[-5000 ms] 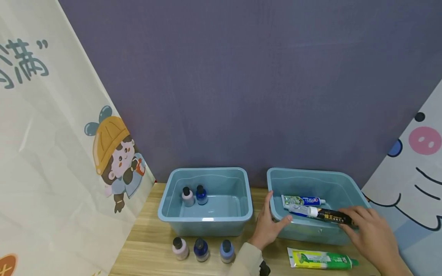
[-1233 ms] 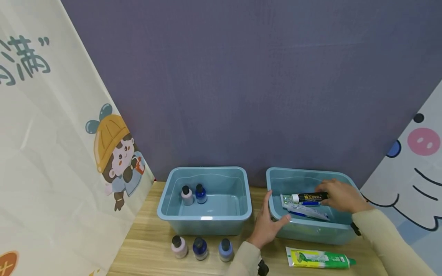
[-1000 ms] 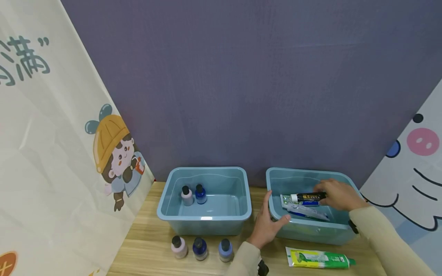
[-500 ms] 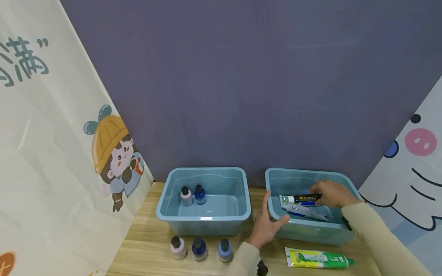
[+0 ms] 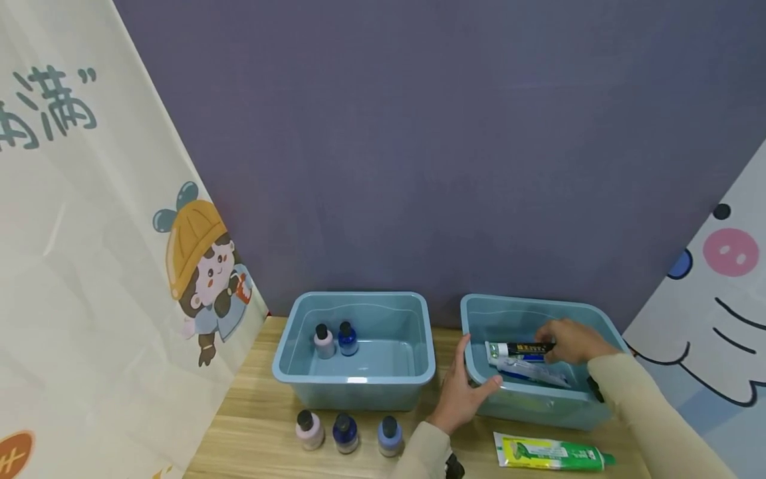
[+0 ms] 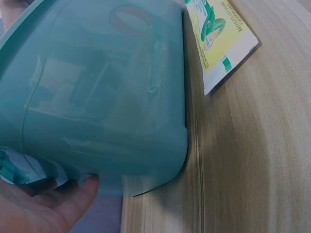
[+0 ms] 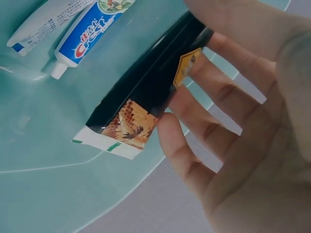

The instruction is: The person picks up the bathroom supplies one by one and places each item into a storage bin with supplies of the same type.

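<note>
My right hand [image 5: 571, 340] reaches inside the right-hand blue bin [image 5: 538, 390] and pinches a black toothpaste tube [image 5: 526, 348] near its tail end; the white cap points left. In the right wrist view, the tube's flat white-edged tail [image 7: 109, 145] sticks out beyond my fingers. A blue-and-green toothpaste tube [image 7: 90, 34] lies under it, partly covered in the head view. Nearer the front wall is a pale toothpaste tube [image 5: 532, 371], overlapping something blue. My left hand [image 5: 461, 396] holds the bin's front left corner, thumb at the front rim, fingers along the left side.
Left of this stands a matching blue bin [image 5: 353, 380] with a pink bottle [image 5: 325, 344] and a dark blue bottle [image 5: 348, 340]. In front are pink [image 5: 310, 434], dark blue [image 5: 346, 436] and light blue [image 5: 390, 439] bottles. A green-yellow toothpaste tube [image 5: 550, 454] lies before the right bin.
The right hand has carried the black tube from above the bin's front right edge into the bin, then left, over the blue-and-green tube. The left hand has stayed at the corner.
</note>
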The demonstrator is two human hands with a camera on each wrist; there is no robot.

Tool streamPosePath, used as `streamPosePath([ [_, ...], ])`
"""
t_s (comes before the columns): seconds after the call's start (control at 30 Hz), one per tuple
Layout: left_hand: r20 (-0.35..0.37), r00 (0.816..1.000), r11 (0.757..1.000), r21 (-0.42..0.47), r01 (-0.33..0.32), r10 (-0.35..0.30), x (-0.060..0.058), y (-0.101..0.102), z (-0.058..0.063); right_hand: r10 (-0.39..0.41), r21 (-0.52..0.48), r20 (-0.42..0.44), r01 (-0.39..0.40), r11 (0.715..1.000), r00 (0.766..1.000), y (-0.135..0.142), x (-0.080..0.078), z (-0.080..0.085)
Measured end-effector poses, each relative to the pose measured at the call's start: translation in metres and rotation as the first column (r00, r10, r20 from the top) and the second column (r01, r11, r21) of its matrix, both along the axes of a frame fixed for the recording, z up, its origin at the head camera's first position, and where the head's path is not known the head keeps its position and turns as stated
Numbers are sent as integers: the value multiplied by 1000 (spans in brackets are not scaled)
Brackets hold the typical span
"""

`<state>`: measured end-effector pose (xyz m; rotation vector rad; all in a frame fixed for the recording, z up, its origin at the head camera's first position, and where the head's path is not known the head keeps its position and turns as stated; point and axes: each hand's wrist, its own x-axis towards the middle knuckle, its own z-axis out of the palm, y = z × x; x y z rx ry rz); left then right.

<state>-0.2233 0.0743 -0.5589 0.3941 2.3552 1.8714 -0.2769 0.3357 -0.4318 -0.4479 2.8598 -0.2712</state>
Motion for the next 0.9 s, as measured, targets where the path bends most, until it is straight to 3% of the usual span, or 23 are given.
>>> streamPosePath([
  [0.33,5,1000,1000,7,-4,4,1,-1,1,-31,24,24,30,999,999,-1,-5,-4],
  [0.9,-10,1000,1000,-3,-15,15,1,1,0,-14,14,72,13,1000,997,2,-14,-6],
])
